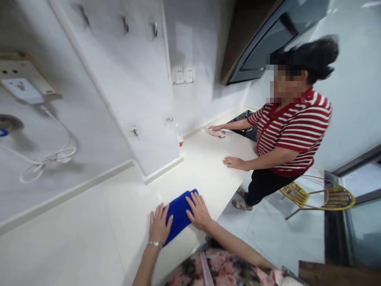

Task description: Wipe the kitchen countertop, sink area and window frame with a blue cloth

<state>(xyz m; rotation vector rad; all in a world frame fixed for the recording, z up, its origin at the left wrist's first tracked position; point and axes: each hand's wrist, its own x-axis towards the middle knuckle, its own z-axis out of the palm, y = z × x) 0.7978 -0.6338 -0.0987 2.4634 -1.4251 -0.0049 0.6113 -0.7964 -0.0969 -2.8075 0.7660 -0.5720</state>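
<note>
A folded blue cloth (178,214) lies flat on the white countertop (125,214), close to its front edge. My left hand (160,225), with a bracelet at the wrist, rests at the cloth's left side, fingers spread and partly over it. Across the cloth's right end lies my right hand (199,210), palm down with the fingers apart. Neither hand grips the cloth; both press on it from above.
Further along the counter, a person in a striped top (293,127) has one hand on a pink cloth (216,132). Behind that cloth is a black stove (238,121). A small red-and-white container (180,141) stands by the wall pillar. A yellow chair (339,198) is on the floor at right.
</note>
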